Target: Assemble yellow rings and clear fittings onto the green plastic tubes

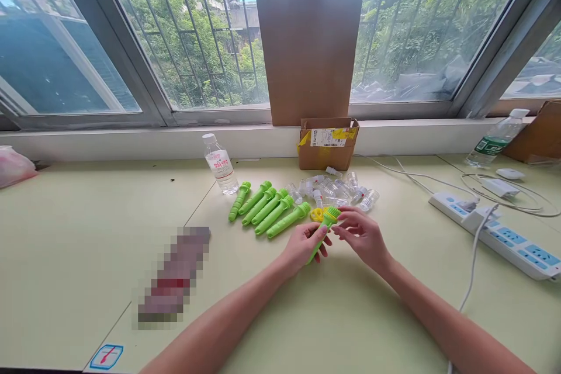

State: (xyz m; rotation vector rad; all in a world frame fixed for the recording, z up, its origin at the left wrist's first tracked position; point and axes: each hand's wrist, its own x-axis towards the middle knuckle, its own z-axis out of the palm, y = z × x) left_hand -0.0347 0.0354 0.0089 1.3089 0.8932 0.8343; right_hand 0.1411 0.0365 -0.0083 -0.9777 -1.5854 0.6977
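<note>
My left hand is wrapped round a ribbed green plastic handle with a wider, ridged top, held tilted over the table. A bit of yellow shows round its neck. At that top end, the bent fingertips and thumb of my right hand close in on its edge; exactly what they pinch is partly hidden. Just behind lie small yellow rings. To the left, several more green handles lie side by side. Beyond my hands is a loose pile of clear plastic bottles, some with white caps.
A small open cardboard box stands behind the pile, before an upright brown board. A water bottle stands left, another bottle right. A power strip with cables lies right. A pixelated object lies left.
</note>
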